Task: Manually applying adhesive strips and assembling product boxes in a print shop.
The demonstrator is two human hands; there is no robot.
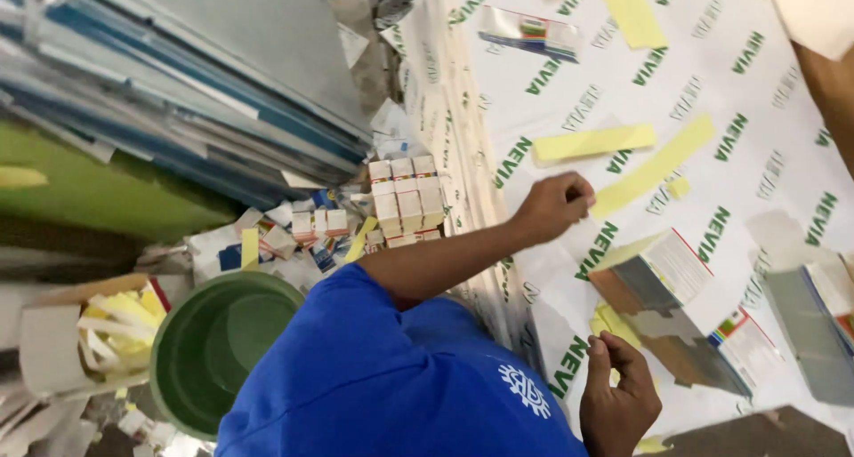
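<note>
Blue sleeve (382, 377); yellow strip (654, 168) (touching left hand (553, 206))

Yellow paper strips (654, 166) lie on white sheeting (783, 137) patterned with green lettering; green bucket (218, 346).

Light is falling bright and even over my fingers (578, 190); white sheet (712, 92) beyond them is glaring slightly. Shadows staying soft. Everything is blurring a bit, worst toward the frame edges.

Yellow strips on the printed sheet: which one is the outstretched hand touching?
The long diagonal strip, whose lower end meets the left hand. The shorter strip just above lies apart from it, and the strips at the top edge are farther off.
</note>
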